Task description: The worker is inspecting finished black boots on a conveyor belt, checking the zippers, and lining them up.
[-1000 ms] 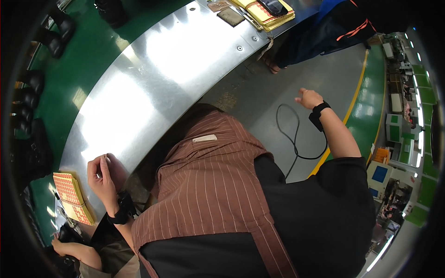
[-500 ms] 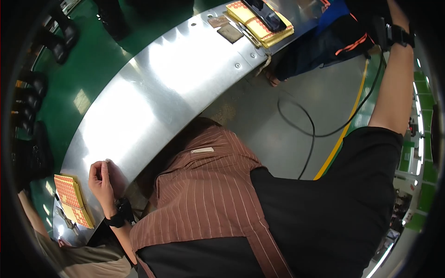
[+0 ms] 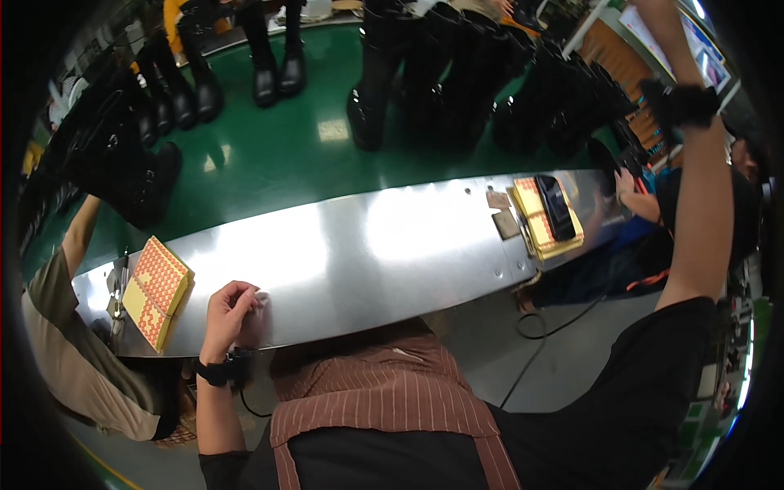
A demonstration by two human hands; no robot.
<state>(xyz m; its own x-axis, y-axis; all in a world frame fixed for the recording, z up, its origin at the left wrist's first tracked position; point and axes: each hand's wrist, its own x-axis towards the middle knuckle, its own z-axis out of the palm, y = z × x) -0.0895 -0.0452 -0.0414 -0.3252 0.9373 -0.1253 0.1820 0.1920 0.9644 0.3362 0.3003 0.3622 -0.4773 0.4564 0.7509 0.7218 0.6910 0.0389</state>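
My left hand [image 3: 229, 316] rests at the near edge of the long metal table [image 3: 343, 253], fingers curled in toward the thumb. Whatever it may hold is too small to make out. A banded stack of yellow-and-red patterned sheets [image 3: 159, 292] lies just left of it. My right arm is raised high at the right; my right hand [image 3: 660, 28] runs off the upper edge, so its fingers are cut from view. Toward the table's right end, a black phone [image 3: 555, 208] lies on a second such stack [image 3: 531, 198].
Many black boots [image 3: 441, 77] stand on the green surface [image 3: 269, 155] beyond the table. Small flat plates [image 3: 505, 224] lie beside the right stack. One person's sleeve [image 3: 61, 286] is close on the left; another person's hand [image 3: 625, 184] is at the right. A black cable [image 3: 531, 359] loops below.
My view has swung up and round, bringing the boots into sight and levelling the table. The left hand stays curled near the table edge; the right arm remains raised.
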